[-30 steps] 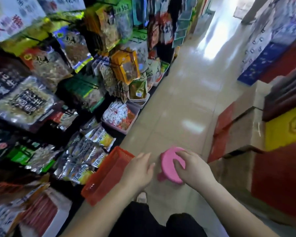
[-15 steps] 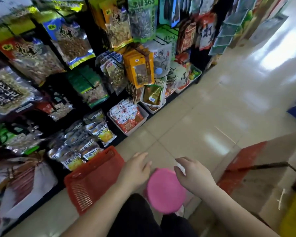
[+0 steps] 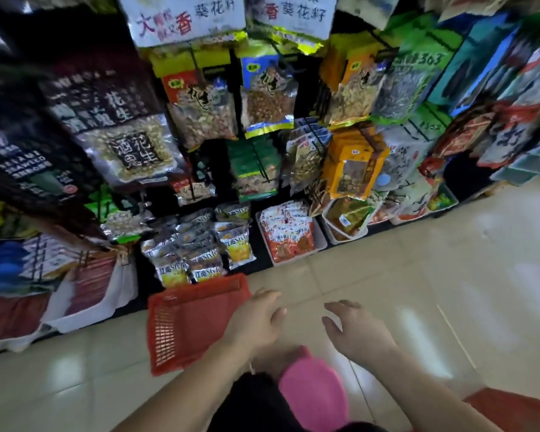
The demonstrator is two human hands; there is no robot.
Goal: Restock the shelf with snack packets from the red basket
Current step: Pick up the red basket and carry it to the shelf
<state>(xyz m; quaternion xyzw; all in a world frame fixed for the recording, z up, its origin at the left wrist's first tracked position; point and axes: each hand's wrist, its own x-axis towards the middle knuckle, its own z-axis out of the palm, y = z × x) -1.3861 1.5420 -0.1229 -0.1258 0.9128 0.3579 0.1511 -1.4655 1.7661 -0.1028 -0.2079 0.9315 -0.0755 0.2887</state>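
Pink round object (image 3: pixel 314 397), red basket (image 3: pixel 194 319) just beside snack packets (image 3: pixel 200 260), tiled floor (image 3: pixel 449 275)

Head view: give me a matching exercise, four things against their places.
Things: 1 red basket; 2 pink disc; 3 orange box; 4 left hand.
Places: a on the shelf, above the white trays; b on the floor at the shelf's foot; c nearest the camera, bottom centre; d open, at the basket's right edge.
Pairs: 1b, 2c, 3a, 4d.
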